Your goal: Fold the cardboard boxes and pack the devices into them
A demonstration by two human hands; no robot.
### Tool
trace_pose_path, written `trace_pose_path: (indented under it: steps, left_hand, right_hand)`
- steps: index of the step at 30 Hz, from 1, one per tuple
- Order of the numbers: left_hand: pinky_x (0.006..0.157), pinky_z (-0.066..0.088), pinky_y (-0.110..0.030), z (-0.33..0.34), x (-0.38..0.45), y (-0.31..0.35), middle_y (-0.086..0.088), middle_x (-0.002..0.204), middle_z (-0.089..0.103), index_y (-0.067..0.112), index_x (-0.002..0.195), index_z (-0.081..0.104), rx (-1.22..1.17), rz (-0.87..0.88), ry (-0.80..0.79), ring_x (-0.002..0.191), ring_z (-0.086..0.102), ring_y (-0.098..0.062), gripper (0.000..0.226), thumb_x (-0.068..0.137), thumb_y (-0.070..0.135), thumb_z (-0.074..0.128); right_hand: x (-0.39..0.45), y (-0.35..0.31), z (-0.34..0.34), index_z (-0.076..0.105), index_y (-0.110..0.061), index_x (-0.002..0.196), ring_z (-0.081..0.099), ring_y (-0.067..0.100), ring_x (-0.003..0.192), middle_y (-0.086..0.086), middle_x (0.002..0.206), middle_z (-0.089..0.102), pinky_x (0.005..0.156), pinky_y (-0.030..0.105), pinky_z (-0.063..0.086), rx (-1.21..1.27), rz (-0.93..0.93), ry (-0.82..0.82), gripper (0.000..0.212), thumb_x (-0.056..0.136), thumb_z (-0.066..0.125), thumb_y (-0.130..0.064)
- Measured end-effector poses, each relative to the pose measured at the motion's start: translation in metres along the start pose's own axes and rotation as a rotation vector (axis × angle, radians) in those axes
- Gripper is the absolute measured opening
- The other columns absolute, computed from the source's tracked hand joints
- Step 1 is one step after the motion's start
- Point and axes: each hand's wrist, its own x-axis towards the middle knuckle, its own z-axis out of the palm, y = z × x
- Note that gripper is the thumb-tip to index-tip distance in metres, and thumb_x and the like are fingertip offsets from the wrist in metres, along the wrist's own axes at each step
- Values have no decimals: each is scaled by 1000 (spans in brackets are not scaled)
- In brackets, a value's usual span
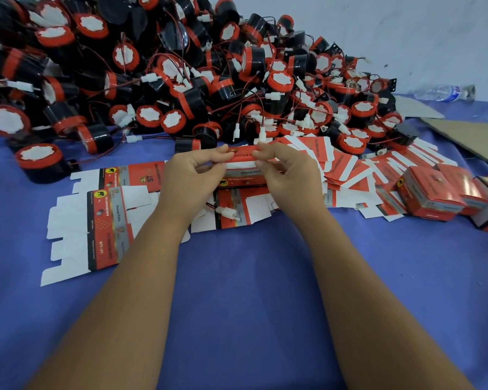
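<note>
I hold 1 flat box (241, 164) in the air, just above the other flat boxes (102, 220) that lie on the blue worktop (251, 277). My left hand (193, 173) pinches its left end and my right hand (289, 171) pinches the right end, so each grip is closed on the card with thumb and fingers. It is still in the folding step; I judge that no device is inside it yet.

The card looks thin and light, with printed, rather smooth faces, so I think it can slip or bend in the wrong place if I press hard. It is better to take it at the edges near the fold lines and push the sides open there, not on the white flaps, which can tear or crease.

The devices (152, 80) are in a big heap behind the box, round black bodies with red rims and thin wires with white plugs. They look hard and a little heavy, and the wires may tangle, so I would lift 1 by its body. Some finished boxes (428, 192) stand at my right.
</note>
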Motion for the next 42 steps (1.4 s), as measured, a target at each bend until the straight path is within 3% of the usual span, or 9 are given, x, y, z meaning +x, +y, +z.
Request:
trace_pose_path:
  steps: [4, 12, 18, 21, 24, 26, 31, 38, 42]
  left_hand:
    - [95, 56, -33, -2, 0, -4, 15, 123, 67, 25, 110, 75, 103, 8, -47, 118, 61, -2, 30, 86, 7, 75]
    - [105, 49, -30, 0, -1, -5, 6, 130, 66, 31, 102, 74, 107, 1, -53, 125, 56, -1, 32, 87, 3, 72]
    - [99, 41, -6, 5, -1, -2, 5, 135, 62, 19, 115, 74, 276, 93, -22, 125, 52, -1, 29, 92, 3, 67]
    - [107, 41, -18, 13, 0, 7, 5, 142, 57, 17, 122, 71, 432, 258, 3, 130, 51, -8, 34, 95, 0, 60]
    - [106, 26, -5, 22, -1, 14, 9, 150, 48, 24, 131, 64, 485, 342, 15, 135, 38, 0, 44, 95, 0, 56]
    - [109, 22, -12, 26, -3, 14, 8, 151, 46, 26, 132, 62, 513, 303, -18, 140, 36, -6, 43, 96, 5, 55]
    - [117, 17, -33, 32, 3, 10, -3, 145, 53, 21, 110, 75, 717, 178, -130, 144, 33, -27, 26, 93, 10, 59]
    - [118, 18, -42, 27, 5, 14, -11, 152, 44, 25, 120, 71, 797, -24, -37, 148, 20, -32, 29, 95, 22, 57]
    - [116, 21, -43, 6, 10, 15, -11, 150, 45, 22, 125, 67, 858, -20, 36, 145, 24, -34, 32, 95, 24, 59]
  right_hand:
    - [-2, 3, -4, 74, -14, 99, 60, -6, 96, -3, 126, 67, 83, 12, 50, 25, 12, -33, 17, 88, 64, -6]
    - [-4, -5, 0, 58, -10, 77, 56, 14, 107, -4, 120, 62, 76, 41, 54, -188, -114, -45, 14, 85, 68, -16]
    - [0, -6, 4, 51, -9, 107, 48, 24, 106, 4, 115, 52, 87, 41, 48, -258, -123, -150, 33, 80, 71, -9]
    - [3, -7, -4, 55, -10, 117, 44, 20, 106, 6, 115, 47, 86, 22, 40, -222, -133, -50, 48, 75, 77, -11]
    - [3, -7, -18, 57, -16, 111, 43, 16, 100, 3, 108, 42, 79, 7, 34, -149, -103, 139, 49, 69, 82, -14]
    - [2, -3, -36, 52, -27, 107, 42, 14, 102, 1, 111, 39, 75, 5, 36, -81, 28, 271, 49, 69, 82, -20]
    - [-18, 34, -107, 49, -19, 111, 40, 21, 112, 0, 115, 37, 78, 23, 27, -228, 394, 624, 54, 68, 80, -31]
    - [-24, 55, -138, 42, -6, 130, 27, 41, 133, 22, 143, 31, 105, 50, 28, -637, 727, 573, 68, 76, 76, -28]
    - [-6, 30, -111, 41, -12, 138, 25, 40, 139, 17, 152, 26, 110, 53, 21, -637, 588, 724, 62, 81, 63, -24]
